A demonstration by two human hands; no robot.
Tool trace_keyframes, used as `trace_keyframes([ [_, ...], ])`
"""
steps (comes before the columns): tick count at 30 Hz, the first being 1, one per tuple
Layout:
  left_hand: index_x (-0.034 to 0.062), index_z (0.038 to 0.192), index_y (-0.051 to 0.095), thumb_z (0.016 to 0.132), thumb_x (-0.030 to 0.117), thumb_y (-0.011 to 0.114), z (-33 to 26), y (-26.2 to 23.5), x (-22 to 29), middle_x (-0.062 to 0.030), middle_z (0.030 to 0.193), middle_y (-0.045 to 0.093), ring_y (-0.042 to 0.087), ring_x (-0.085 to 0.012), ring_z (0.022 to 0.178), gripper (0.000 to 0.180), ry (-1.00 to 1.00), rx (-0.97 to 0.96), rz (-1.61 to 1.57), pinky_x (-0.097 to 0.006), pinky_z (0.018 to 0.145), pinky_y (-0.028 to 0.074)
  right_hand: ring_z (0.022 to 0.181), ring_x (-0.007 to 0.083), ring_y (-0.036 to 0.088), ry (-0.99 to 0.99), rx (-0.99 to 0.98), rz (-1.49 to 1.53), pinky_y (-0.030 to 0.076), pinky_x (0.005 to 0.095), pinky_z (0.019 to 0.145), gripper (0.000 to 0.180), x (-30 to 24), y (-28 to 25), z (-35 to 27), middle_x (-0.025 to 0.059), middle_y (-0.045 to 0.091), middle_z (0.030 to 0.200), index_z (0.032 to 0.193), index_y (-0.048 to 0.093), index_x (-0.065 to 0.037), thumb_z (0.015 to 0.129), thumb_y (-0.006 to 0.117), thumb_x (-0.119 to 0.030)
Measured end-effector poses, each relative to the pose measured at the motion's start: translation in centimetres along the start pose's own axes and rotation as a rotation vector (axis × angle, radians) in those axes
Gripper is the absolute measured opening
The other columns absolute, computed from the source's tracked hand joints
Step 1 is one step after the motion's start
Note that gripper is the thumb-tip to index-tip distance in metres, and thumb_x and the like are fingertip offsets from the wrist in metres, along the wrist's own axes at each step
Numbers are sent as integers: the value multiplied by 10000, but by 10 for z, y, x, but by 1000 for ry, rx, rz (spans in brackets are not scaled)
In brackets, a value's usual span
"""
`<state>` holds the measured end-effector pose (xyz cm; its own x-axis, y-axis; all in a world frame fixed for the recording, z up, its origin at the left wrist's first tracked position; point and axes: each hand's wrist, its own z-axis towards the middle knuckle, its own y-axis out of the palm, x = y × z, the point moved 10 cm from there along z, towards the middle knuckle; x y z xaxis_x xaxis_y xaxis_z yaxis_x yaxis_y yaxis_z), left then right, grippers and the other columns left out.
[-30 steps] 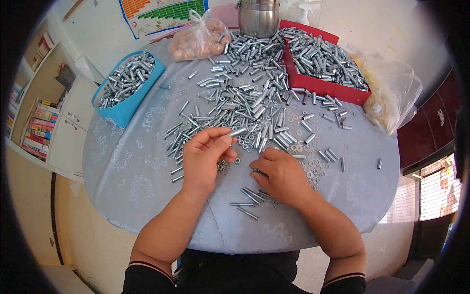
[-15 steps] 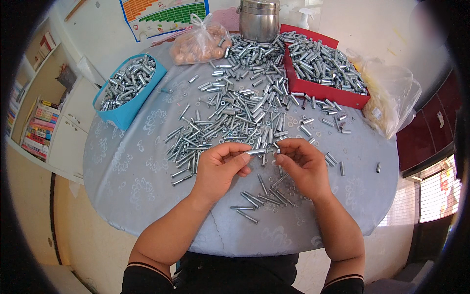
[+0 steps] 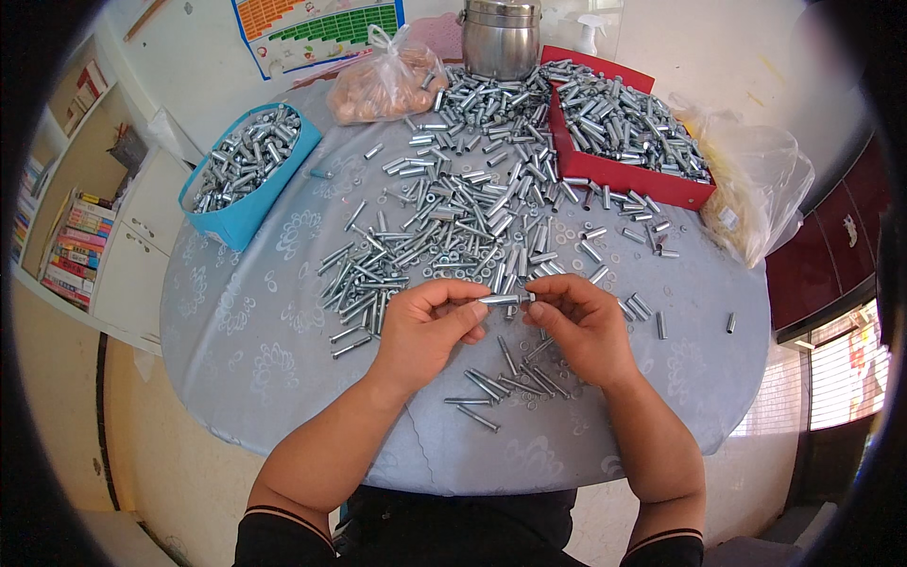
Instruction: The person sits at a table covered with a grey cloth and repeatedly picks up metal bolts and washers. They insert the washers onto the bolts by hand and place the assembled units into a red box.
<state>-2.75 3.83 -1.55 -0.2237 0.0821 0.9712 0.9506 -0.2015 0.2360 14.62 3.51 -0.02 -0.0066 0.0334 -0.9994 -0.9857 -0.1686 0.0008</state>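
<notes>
My left hand point(image 3: 427, 329) pinches a short silvery metal sleeve point(image 3: 499, 300) between thumb and fingertips, lying level. At the sleeve's right end, my right hand point(image 3: 588, 326) pinches a small hex metal piece point(image 3: 530, 297), a nut or bolt head; fingers partly cover it. The two parts meet end to end or nearly so; whether they are threaded together I cannot tell. Just beyond my hands spreads a large heap of bolts, sleeves and nuts point(image 3: 444, 227). Closer to me, between my forearms, lie several long thin bolts point(image 3: 484, 386) with small washers around them.
A blue box point(image 3: 304, 151) full of fasteners stands at left, a red box point(image 3: 628, 189) of them at back right. Behind are a tied bag of brownish round things point(image 3: 378, 90) and a steel pot point(image 3: 501, 42). A clear plastic bag point(image 3: 761, 184) sits at the right edge.
My right hand has shifted slightly left, bringing its small metal piece up to the sleeve's end; a gap showed there before. The left hand has barely moved.
</notes>
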Motion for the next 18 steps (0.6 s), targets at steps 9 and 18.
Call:
trace_keyframes([
  [9,-25,1096,664,882,0,647,-2,4,3,-67,870,684,631,-102,697,217,1,-20,112,-220,645,523,703,82,559,34,-31,-174,455,237,647,170,0,0,-2,30,633,778,967,650,14,944,620,-152],
  [18,-27,1095,663,886,3,641,-1,4,-2,-81,905,696,631,-106,693,213,-48,-5,27,-231,640,530,630,73,525,-80,158,-130,420,245,562,239,-7,-4,-1,11,586,670,865,650,3,957,604,-213],
])
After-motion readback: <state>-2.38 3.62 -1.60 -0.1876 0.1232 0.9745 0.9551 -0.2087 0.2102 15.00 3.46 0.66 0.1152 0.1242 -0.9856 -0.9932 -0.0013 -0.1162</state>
